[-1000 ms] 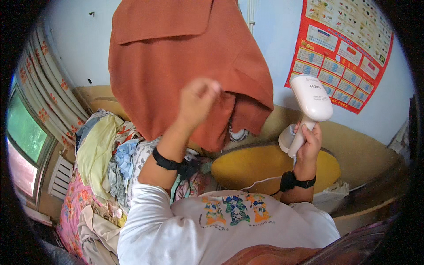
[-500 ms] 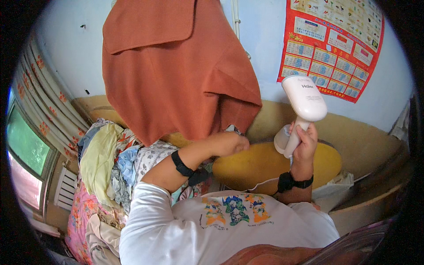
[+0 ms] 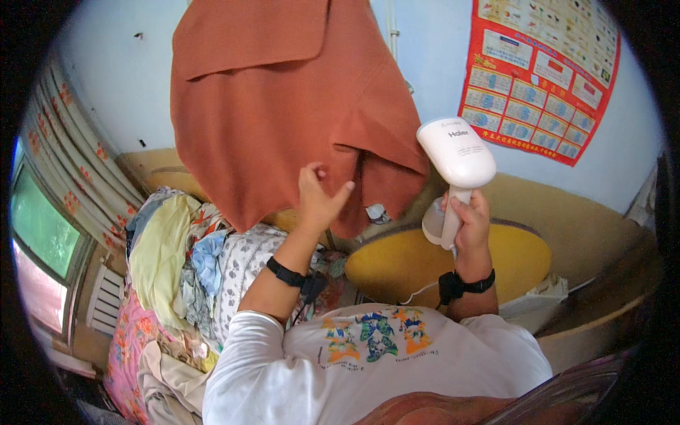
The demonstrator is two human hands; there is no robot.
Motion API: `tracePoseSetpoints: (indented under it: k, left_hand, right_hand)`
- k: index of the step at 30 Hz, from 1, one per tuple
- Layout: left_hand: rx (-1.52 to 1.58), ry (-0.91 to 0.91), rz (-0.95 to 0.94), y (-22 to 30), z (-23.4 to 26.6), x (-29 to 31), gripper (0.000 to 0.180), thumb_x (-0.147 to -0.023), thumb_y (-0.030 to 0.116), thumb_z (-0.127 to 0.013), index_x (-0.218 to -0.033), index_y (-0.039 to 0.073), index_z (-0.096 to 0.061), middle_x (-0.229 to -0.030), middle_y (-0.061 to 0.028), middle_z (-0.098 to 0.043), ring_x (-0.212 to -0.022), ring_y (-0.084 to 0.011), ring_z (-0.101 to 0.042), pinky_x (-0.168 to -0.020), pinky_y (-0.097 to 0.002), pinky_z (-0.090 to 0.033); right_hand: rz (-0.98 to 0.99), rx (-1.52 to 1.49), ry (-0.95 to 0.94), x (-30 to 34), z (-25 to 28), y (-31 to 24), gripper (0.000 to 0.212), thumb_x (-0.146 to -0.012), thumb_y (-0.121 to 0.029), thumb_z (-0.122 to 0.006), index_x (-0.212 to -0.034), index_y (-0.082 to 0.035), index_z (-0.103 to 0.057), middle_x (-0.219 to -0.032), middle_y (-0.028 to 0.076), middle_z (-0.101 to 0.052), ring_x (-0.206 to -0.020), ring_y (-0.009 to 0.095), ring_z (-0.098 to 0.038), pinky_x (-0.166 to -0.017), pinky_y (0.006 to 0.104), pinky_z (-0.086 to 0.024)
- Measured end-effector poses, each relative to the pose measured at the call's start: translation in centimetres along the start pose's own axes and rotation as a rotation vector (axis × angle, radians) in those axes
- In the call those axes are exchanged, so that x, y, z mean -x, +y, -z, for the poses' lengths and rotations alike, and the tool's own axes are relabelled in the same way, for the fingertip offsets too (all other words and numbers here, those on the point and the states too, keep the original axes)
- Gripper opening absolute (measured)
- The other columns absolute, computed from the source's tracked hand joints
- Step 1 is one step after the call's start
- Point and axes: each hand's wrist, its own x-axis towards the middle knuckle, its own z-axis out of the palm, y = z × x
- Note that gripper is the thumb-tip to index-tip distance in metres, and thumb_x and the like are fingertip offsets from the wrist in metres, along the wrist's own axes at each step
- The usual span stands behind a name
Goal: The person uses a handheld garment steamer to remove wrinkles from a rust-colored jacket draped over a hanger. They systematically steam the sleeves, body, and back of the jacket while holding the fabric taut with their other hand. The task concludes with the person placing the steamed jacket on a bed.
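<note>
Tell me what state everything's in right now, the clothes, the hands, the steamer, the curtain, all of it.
Rust-coloured garment: hanging, with a fold gaping at lower right.
Left hand: thumb spread from curled fingers, in front of the garment; contact unclear.
Right hand: closed around the steamer's handle.
White steamer: held head up; no steam visible, on or off unclear.
Clothes pile: heaped, rumpled.
Curtain: drawn aside, window partly uncovered.
</note>
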Motion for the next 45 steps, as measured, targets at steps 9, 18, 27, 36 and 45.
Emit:
tracePoseSetpoints:
  k: [9, 18, 27, 36, 45]
  left_hand:
    - [-0.002, 0.102, -0.067, 4.4, -2.2, -2.3, 0.071, -0.071, 0.014, -0.072, -0.129, 0.001, -0.034, -0.109, -0.0198, -0.045, -0.105, -0.0388, -0.044, -0.091, -0.0435, -0.038]
    - [-0.201, -0.110, -0.461, 5.6, -3.0, -2.7, 0.049, -0.078, 0.000, -0.049, -0.125, 0.011, -0.051, -0.080, -0.0125, -0.043, -0.078, -0.0312, -0.048, -0.068, -0.0397, -0.042]
    - [-0.155, -0.168, -0.365, 3.3, -5.9, -0.9, 0.056, -0.072, -0.004, -0.052, -0.127, 0.006, -0.047, -0.120, -0.0185, -0.047, -0.107, -0.0344, -0.048, -0.094, -0.0421, -0.039]
    - [-0.010, -0.344, -0.332, -1.5, -6.5, 1.6, 0.043, -0.071, -0.004, -0.052, -0.113, 0.003, -0.060, -0.136, -0.0195, -0.040, -0.126, -0.0347, -0.037, -0.104, -0.0432, -0.030]
    - [0.159, -0.534, -0.103, -6.8, 1.2, 5.4, 0.029, -0.078, -0.008, -0.048, -0.103, 0.000, -0.059, -0.108, -0.0194, -0.055, -0.104, -0.0325, -0.053, -0.088, -0.0363, -0.042]
  right_hand:
    - [0.004, -0.031, -0.101, -0.3, -0.6, 1.1, 0.025, -0.080, -0.005, -0.059, -0.103, 0.001, -0.054, -0.084, 0.008, -0.061, -0.075, 0.016, -0.057, -0.071, 0.0296, -0.046]
    - [0.028, -0.018, -0.039, -0.2, -0.3, 0.2, 0.029, -0.078, -0.006, -0.053, -0.105, 0.004, -0.051, -0.084, 0.012, -0.058, -0.074, 0.019, -0.055, -0.072, 0.0307, -0.045]
    - [0.039, -0.042, -0.132, -0.7, -1.3, 0.1, 0.029, -0.078, -0.006, -0.053, -0.105, 0.004, -0.051, -0.085, 0.014, -0.059, -0.075, 0.020, -0.056, -0.073, 0.0311, -0.045]
    - [-0.050, 0.024, -0.357, -1.9, -7.8, 2.5, 0.039, -0.079, -0.005, -0.060, -0.115, 0.002, -0.049, -0.092, 0.008, -0.059, -0.080, 0.016, -0.057, -0.075, 0.0291, -0.046]
    - [-0.030, 0.277, -0.456, -5.0, -17.0, 7.5, 0.032, -0.080, -0.018, -0.067, -0.101, 0.001, -0.054, -0.087, 0.007, -0.057, -0.075, 0.012, -0.053, -0.066, 0.0286, -0.044]
